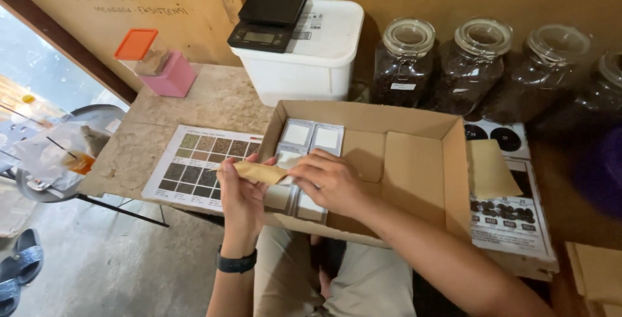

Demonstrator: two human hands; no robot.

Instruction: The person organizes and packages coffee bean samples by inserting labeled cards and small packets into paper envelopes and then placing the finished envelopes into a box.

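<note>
two rows of packets (304, 155) in carton (414, 161)

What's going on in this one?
A seated person holds a flat brown paper pouch in both hands, the left hand under it and the right hand at its end, over an open cardboard box. Rows of small white-labelled packets already stand in the box's left side. A printed colour chart lies beside it, with jars of dark beans behind.

Stone-look table (214, 100), colour chart (194, 165), white tub (311, 64), pink box (172, 77)
</note>
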